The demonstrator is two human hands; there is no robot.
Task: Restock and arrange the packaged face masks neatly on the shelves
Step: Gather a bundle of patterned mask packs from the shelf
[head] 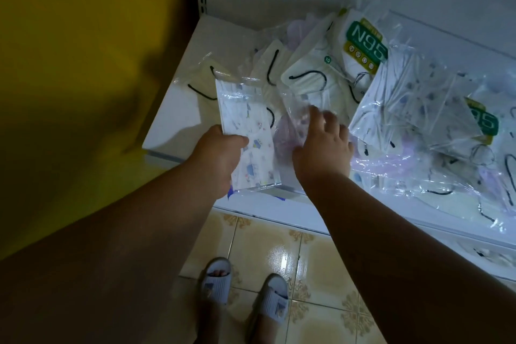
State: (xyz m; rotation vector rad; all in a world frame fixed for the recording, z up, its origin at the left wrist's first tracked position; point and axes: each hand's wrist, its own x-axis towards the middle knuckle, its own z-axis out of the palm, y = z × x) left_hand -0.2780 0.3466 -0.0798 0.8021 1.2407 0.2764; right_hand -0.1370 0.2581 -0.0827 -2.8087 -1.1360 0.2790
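The left hand [216,159] grips a clear packet of printed masks [247,137] by its lower left edge, thumb across the front, holding it above the front left part of the white shelf [173,126]. Just beside it, the right hand [324,145] reaches into the heap with fingers spread and relaxed, fingertips pressing on a loose clear wrapper [298,109]; it grasps nothing yet.

This looks like the sorting step: one packet lifted out, the other hand feeling for its match. The next move likely calls for pinching a single wrapper without dragging its neighbours, since the film is slippery and the packets overlap.

Further out, the jumbled pile [418,120] covers most of the shelf: cream masks with black ear loops [307,78], an N95 pack [365,45] leaning at the back, more printed packets to the right. Only the shelf's left corner is bare. A yellow wall [83,64] closes the left; below are the tiled floor [279,254] and the person's slippers [216,279].
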